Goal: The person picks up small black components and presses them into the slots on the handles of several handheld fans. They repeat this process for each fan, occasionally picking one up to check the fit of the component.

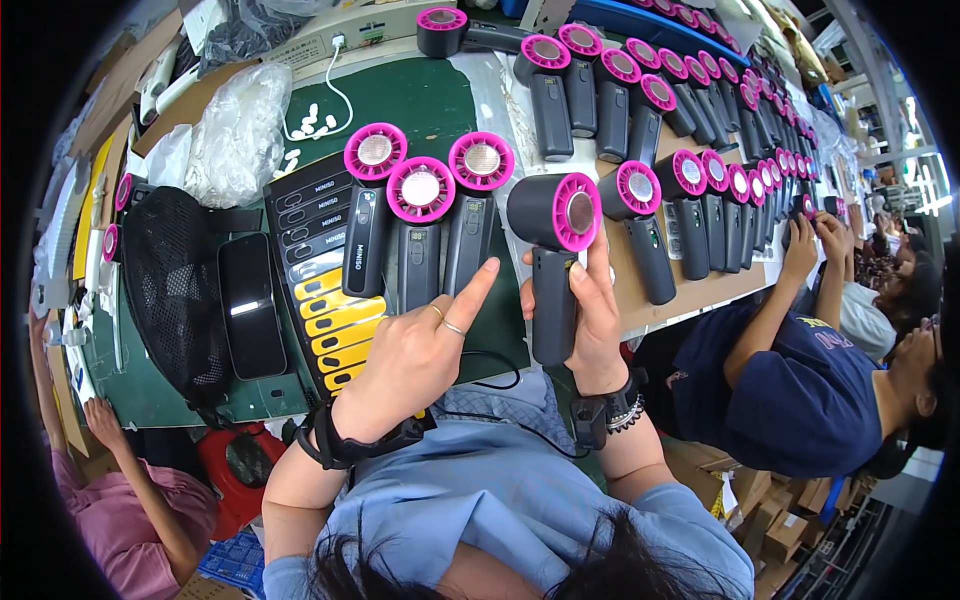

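My right hand [600, 325] is wrapped round the dark grey handle of a handheld fan [540, 212]. Its round head has a pink ring and a silver mesh disc, turned to the right. Beside it, my left hand [415, 345] holds nothing, its index finger stretched toward the held fan without touching it and its other fingers curled. Three more handheld fans [420, 190] lie close together just beyond my left hand, pink ends away from me. Under them is a row of black and yellow strips [330, 315], partly covered by my left wrist.
Many similar fans [655, 190] fill the cardboard-covered table on the right. A black phone [252, 310] and a black mesh bag [180, 290] lie left. Behind are clear plastic bags [240, 125] and a white cable [338, 85]. Co-workers sit on both sides, one in navy [800, 390].
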The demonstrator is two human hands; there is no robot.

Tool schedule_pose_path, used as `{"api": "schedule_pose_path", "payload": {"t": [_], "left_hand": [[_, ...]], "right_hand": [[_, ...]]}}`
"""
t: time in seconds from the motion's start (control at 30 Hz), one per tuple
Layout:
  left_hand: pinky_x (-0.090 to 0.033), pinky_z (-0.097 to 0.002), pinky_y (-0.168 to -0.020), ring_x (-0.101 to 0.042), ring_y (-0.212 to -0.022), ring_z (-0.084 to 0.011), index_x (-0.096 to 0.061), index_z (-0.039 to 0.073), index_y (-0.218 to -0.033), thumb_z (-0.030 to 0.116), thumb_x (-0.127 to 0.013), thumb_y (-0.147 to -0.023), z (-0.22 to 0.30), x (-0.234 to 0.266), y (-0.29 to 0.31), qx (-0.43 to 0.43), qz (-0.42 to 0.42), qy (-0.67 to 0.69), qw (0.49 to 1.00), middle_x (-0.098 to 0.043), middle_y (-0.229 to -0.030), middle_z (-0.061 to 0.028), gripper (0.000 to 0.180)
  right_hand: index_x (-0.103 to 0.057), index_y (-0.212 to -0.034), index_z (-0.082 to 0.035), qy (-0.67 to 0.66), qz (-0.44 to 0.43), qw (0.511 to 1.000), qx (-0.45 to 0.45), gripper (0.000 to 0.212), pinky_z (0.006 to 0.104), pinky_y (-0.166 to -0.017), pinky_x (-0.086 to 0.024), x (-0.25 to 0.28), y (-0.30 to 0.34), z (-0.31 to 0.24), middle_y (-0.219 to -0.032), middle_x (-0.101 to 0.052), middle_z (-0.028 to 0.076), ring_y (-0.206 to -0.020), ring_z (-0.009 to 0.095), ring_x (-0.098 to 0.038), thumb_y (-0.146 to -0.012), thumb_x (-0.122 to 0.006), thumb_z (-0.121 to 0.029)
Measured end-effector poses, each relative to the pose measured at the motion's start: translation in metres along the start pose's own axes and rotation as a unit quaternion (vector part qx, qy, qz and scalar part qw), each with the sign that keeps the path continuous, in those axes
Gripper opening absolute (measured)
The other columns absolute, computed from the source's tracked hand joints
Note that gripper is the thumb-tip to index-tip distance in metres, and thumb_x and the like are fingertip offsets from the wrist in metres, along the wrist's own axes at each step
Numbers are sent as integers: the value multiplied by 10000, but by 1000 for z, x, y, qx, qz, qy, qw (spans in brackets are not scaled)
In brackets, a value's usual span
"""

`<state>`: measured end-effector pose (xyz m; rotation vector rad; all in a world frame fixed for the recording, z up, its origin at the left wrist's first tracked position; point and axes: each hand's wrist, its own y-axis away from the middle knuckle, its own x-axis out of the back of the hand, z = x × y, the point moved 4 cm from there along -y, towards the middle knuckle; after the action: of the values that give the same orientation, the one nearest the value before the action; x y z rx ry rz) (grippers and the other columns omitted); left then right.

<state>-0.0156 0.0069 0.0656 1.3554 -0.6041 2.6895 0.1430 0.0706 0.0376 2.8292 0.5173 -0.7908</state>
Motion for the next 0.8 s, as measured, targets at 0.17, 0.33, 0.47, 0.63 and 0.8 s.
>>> {"api": "schedule_pose_path", "payload": {"t": [0.17, 0.33, 0.47, 0.63, 0.8], "left_hand": [[-452, -378, -491, -566, -552, -261, -355, 72, -1402, -99, -537, -685, 0, -2, 1, -3, -2, 0, 1000, -525, -687, -105, 760], [-446, -394, -497, -578, -565, -300, -382, 73, -1383, -110, -533, -774, 0, 0, 1, 14, -7, 15, 1000, -602, -739, -148, 654], [-451, -393, -501, -583, -572, -301, -382, 74, -1383, -108, -533, -775, -1, 3, 1, 22, -13, 11, 1000, -608, -750, -151, 653], [-454, -393, -505, -587, -576, -301, -382, 72, -1383, -106, -533, -777, -2, 4, 3, 23, -11, 1, 1000, -616, -764, -155, 649], [-459, -395, -510, -590, -579, -302, -383, 68, -1381, -103, -536, -777, 0, 5, 3, 19, -15, 3, 1000, -622, -779, -160, 646]], "right_hand": [[-95, -1470, -170, 24, 2, 1000, -12, 583, 300, -623, -502, -2, 2, 2, -1132, -516, 180, -721, 198, -586, -956, -367, -206], [-53, -1480, -176, 20, 14, 999, -31, 635, 306, -703, -507, -4, 2, 2, -1173, -504, 179, -827, 205, -591, -944, -393, -176], [-22, -1485, -168, 80, 3, 997, -3, 689, 309, -769, -502, -2, 0, 2, -1210, -490, 173, -928, 207, -576, -929, -428, -129], [-26, -1486, -147, 119, 4, 993, 3, 721, 315, -804, -495, 1, -2, 2, -1244, -471, 154, -988, 195, -559, -913, -451, -54], [-50, -1488, -143, 129, 28, 991, -22, 701, 317, -835, -483, 7, -4, 11, -1261, -462, 138, -1011, 182, -553, -918, -445, -37]]}}
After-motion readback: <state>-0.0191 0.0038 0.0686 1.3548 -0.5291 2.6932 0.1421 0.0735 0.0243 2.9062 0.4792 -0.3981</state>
